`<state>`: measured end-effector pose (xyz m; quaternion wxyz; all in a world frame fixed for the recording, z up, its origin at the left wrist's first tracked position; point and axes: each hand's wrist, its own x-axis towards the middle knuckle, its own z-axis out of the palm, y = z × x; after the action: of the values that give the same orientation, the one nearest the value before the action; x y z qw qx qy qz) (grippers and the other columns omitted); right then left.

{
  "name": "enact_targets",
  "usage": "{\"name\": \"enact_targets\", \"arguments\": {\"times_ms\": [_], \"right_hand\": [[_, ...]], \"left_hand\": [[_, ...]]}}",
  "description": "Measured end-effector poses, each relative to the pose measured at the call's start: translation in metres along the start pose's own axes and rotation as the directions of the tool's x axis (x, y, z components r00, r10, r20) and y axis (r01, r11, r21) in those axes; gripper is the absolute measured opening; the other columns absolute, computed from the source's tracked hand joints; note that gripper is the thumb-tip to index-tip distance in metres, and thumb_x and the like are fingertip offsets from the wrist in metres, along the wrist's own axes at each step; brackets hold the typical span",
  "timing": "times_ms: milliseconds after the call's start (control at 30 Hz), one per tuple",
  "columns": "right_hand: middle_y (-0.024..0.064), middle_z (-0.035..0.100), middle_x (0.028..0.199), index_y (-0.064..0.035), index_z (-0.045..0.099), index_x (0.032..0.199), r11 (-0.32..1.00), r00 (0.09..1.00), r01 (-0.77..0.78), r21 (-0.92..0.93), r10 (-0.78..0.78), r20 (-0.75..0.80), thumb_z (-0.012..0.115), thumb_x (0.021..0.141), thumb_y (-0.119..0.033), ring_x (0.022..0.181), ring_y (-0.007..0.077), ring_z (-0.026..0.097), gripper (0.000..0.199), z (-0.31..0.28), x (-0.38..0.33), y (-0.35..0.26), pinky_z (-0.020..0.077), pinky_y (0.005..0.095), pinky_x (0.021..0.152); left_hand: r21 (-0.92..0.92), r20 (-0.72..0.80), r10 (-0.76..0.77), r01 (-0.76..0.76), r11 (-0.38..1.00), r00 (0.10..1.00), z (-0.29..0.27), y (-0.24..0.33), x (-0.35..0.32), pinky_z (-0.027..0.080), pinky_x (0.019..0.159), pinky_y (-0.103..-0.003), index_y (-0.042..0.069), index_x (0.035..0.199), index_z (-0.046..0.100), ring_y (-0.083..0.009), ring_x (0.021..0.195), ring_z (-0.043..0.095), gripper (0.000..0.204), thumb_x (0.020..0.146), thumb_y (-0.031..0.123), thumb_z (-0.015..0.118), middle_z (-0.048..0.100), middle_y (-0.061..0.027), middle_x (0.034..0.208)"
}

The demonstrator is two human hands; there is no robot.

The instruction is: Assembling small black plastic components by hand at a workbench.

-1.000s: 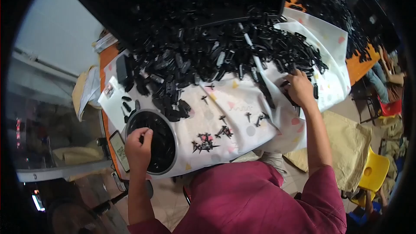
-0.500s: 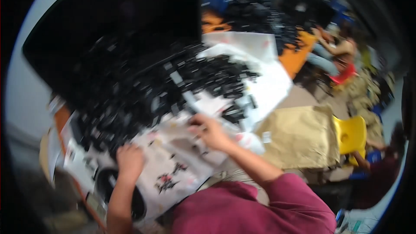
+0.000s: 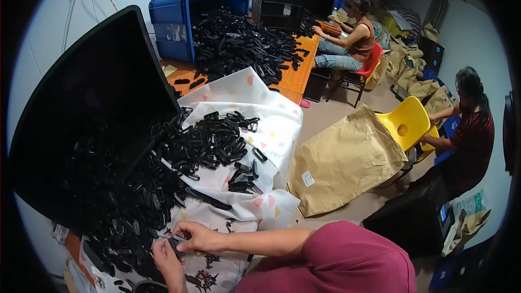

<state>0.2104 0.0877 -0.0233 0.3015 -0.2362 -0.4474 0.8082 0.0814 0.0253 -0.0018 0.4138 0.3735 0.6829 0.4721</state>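
Observation:
My left hand (image 3: 168, 263) and my right hand (image 3: 196, 237) meet low in the picture, over the near side of the table. Between their fingertips is a small dark elongated piece (image 3: 176, 245), partly covered by the fingers. Just beyond my hands spreads a heap of black elongated plastic pieces (image 3: 135, 211), spilling from a large black bin (image 3: 81, 92) lying on its side. A second cluster of the same black pieces (image 3: 217, 141) lies on a white patterned sheet (image 3: 271, 119). Tiny black and reddish parts (image 3: 205, 280) are scattered beside my right forearm.
A tipped blue bin (image 3: 173, 27) with more black pieces stands on an orange table (image 3: 296, 84) at the back. To the right are a brown paper sack (image 3: 347, 157) and a yellow chair (image 3: 404, 122). Two people (image 3: 358, 35) (image 3: 472, 135) work nearby.
My hands were apart over the sheet, blurred; now they are together with a dark piece between them. The view has shifted, and the surroundings are sharper.

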Motion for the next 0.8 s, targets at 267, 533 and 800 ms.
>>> {"name": "enact_targets", "arguments": {"times_ms": [267, 533, 800], "right_hand": [[0.0012, 0.053, 0.062, -0.004, 0.049, 0.085, 0.867, 0.969, -0.233, 0.44, 0.247, 0.025, 0.062, 0.077, -0.004, 0.048, 0.0074, 0.052, 0.015, -0.006, 0.004, -0.006, 0.037, 0.0156, 0.035], [0.0018, 0.053, 0.068, -0.0032, 0.053, 0.092, 0.968, 0.978, -0.178, 0.174, 0.193, -0.074, 0.062, 0.081, -0.016, 0.05, 0.0085, 0.051, 0.02, 0.001, -0.015, -0.015, 0.0423, 0.0201, 0.039], [0.0136, 0.058, 0.095, -0.0009, 0.056, 0.104, 0.509, 0.836, 0.473, -0.719, -0.516, 0.185, 0.054, 0.073, 0.012, 0.086, 0.025, 0.059, 0.034, 0.006, -0.049, -0.068, 0.0477, 0.0305, 0.072]], "left_hand": [[0.503, 0.205, 0.586, -0.598, 0.624, 0.784, -0.029, -0.006, -0.032, 0.043, 0.073, -0.033, 0.007, 0.103, 0.055, -0.0247, 0.085, 0.052, 0.024, 0.08, 0.006, 0.048, 0.053, -0.0113, 0.104], [0.507, 0.293, 0.675, -0.708, 0.491, 0.678, -0.025, 0.011, -0.033, 0.044, 0.082, -0.034, 0.002, 0.096, 0.049, -0.0201, 0.095, 0.052, 0.019, 0.079, -0.001, 0.056, 0.055, -0.015, 0.101], [-0.272, -0.013, 0.349, -0.339, 0.901, 0.937, 0.012, 0.028, -0.032, 0.044, 0.08, -0.026, -0.004, 0.113, 0.049, -0.0148, 0.088, 0.056, 0.039, 0.076, -0.002, 0.063, 0.058, -0.011, 0.099]]}}
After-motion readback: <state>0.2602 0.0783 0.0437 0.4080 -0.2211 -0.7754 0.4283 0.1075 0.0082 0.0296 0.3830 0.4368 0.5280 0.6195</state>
